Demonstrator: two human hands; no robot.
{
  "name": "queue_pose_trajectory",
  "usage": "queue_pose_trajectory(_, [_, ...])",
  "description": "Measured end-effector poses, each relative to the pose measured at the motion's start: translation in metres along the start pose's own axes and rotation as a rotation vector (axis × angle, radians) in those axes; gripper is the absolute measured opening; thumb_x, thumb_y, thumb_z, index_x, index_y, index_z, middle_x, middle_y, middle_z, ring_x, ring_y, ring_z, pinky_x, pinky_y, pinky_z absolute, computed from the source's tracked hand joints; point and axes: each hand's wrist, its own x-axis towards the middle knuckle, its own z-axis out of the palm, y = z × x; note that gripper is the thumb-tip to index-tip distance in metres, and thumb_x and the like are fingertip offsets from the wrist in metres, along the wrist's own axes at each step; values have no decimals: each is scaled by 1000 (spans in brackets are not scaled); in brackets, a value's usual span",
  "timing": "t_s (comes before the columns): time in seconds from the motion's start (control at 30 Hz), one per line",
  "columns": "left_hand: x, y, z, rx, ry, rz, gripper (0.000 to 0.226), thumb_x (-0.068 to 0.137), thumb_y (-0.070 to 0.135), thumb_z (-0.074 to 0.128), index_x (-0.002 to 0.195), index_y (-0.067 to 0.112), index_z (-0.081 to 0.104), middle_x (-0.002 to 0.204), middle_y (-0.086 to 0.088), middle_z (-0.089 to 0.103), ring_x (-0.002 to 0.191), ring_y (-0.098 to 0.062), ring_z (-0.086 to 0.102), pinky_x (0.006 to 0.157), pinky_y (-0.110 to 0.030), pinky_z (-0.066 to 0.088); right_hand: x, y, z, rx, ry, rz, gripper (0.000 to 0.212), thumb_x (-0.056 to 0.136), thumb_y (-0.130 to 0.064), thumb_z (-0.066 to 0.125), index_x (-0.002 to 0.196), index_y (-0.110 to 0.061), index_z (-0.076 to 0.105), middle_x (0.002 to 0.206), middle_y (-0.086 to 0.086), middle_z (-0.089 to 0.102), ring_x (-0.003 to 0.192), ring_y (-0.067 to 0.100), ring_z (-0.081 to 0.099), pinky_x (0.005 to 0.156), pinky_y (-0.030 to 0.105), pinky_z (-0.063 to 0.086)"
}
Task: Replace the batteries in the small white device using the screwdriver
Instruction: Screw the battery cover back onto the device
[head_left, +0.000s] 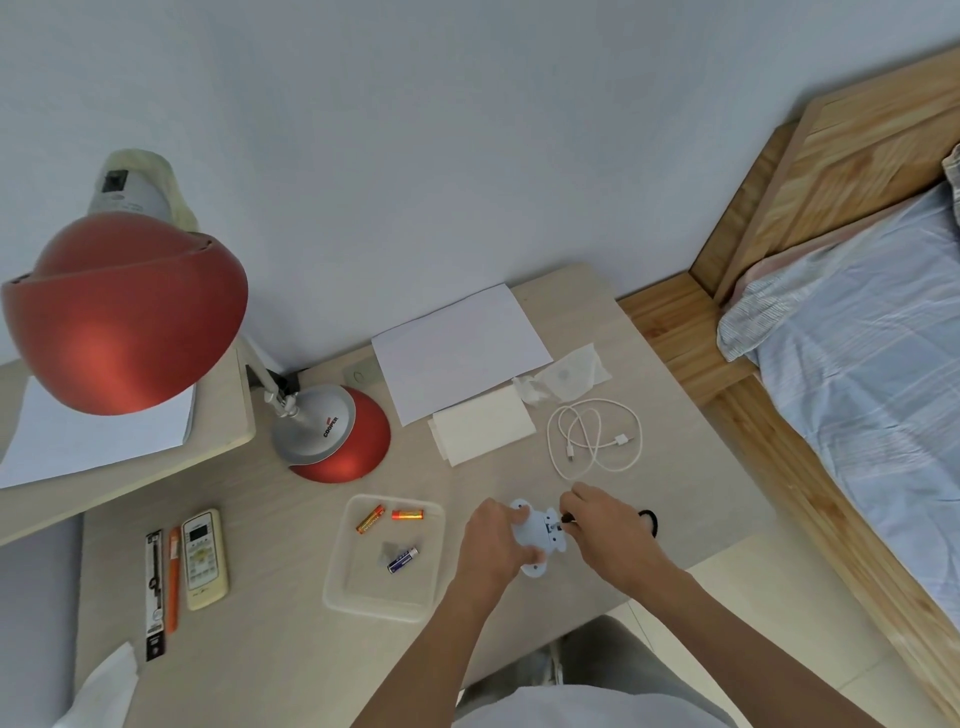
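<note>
Your left hand grips the small white device near the tabletop's front edge, just right of the tray holding 3 batteries. Your right hand pinches the screwdriver, tip at the device. A slipping tip could strip the screw; a freed screw could roll off that edge.

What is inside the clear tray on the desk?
The tray holds two orange batteries at its far side and a blue battery beside a small grey piece I cannot identify. Nothing covers its inside.
</note>
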Motion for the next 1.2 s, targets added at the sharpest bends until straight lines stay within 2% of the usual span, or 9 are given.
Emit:
queue_pose_trajectory(0.17, [-2, 6, 2, 111, 7, 60, 80, 73, 42, 93, 145, 26, 61, 121, -1, 53, 114, -21, 58, 98, -30, 51, -1, 2, 2, -29, -40, 25, 12, 101, -14, 59, 101, -21, 49, 99, -5, 48, 75, 17, 48, 67, 36, 52])
queue_pose_trajectory(0.23, [-3, 10, 4, 127, 10, 69, 77, 75, 41, 91, 144, 26, 62, 122, -3, 53, 114, -23, 58, 100, -32, 52, -1, -1, -1, -23, -42, 32, 8, 106, -24, 54, 102, -20, 48, 100, -4, 47, 74, 18, 48, 66, 34, 47])
queue_pose_trajectory(0.33, [-3, 10, 2, 105, 11, 70, 77, 74, 41, 91, 143, 24, 64, 121, -3, 54, 114, -22, 60, 97, -30, 51, -1, -7, -3, -12, -12, 64, 25, 109, -43, 48, 107, -18, 52, 97, -2, 54, 75, 20, 54, 69, 34, 49])
queue_pose_trajectory(0.5, [-6, 7, 2, 116, 23, 86, 80, 75, 42, 91, 147, 24, 61, 123, -4, 54, 114, -21, 59, 97, -27, 49, -7, -4, 1, -117, -3, 144, 29, 111, -43, 46, 95, -19, 42, 76, -6, 39, 73, 18, 50, 55, 26, 30])
queue_pose_trajectory(0.6, [-7, 8, 3, 121, 25, 95, 79, 76, 43, 91, 146, 23, 61, 124, -4, 53, 114, -21, 59, 100, -29, 50, -9, -3, 5, -93, 3, 100, 23, 112, -35, 47, 95, -20, 40, 83, -5, 42, 74, 18, 49, 51, 24, 20])
queue_pose_trajectory(0.83, [-4, 4, 4, 120, 36, 86, 80, 75, 46, 91, 145, 23, 61, 125, -3, 54, 115, -21, 58, 100, -29, 49, -9, -3, 8, -24, -3, 53, 14, 98, -9, 60, 98, -19, 51, 93, -3, 52, 74, 21, 58, 58, 29, 36])
queue_pose_trajectory(0.93, [-3, 3, 5, 119, 39, 94, 80, 73, 46, 92, 144, 23, 63, 121, -2, 53, 112, -20, 58, 96, -28, 50, -9, -5, 5, 8, 39, 91, 10, 106, -28, 58, 102, -20, 53, 95, -2, 57, 74, 20, 60, 64, 33, 48])
queue_pose_trajectory(1.03, [-2, 3, 7, 105, 34, 82, 81, 73, 46, 92, 145, 24, 62, 124, -2, 53, 113, -19, 57, 96, -27, 49, -9, -3, 0, -2, 26, 212, 35, 108, -52, 48, 99, -19, 54, 88, -3, 59, 71, 16, 55, 70, 31, 51])
queue_pose_trajectory(1.2, [0, 0, 4, 16, 23, 42, 85, 64, 42, 99, 139, 22, 65, 123, 5, 52, 108, -11, 52, 88, -21, 41, -8, -1, -1, -22, 18, 257, 36, 110, -46, 45, 87, -18, 48, 69, -6, 42, 62, 15, 46, 58, 27, 37])
